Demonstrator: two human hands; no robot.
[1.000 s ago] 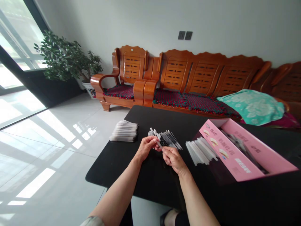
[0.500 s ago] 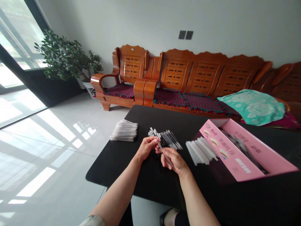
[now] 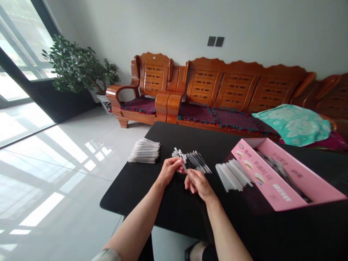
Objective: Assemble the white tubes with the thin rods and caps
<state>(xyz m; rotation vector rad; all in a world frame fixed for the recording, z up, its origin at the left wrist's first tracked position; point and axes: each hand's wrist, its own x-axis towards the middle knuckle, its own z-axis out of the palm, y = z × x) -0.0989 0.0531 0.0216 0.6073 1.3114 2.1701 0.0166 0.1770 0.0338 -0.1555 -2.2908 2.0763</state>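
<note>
Above the black table [image 3: 130,188], my left hand [image 3: 172,169] pinches the upper end of a slim whitish pen tube [image 3: 183,167]. My right hand [image 3: 198,184] is closed round the lower part of the same tube. Just beyond my hands lie small white pieces [image 3: 178,153], small black pieces [image 3: 190,165] and a row of thin refills with dark tips [image 3: 199,161]. A stack of white pens [image 3: 145,150] is to the left. Translucent white tubes [image 3: 233,175] lie to the right of my right hand.
A pink open box [image 3: 268,177] with dark items inside stands on the table's right. Behind the table are a wooden chair [image 3: 152,74] and a long wooden bench [image 3: 236,81] with a turquoise cloth [image 3: 296,125]. A potted plant [image 3: 76,65] stands back left.
My right hand has shifted slightly up along the tube, toward my left hand. Less of the tube shows below my right fingers. The view has moved very slightly.
</note>
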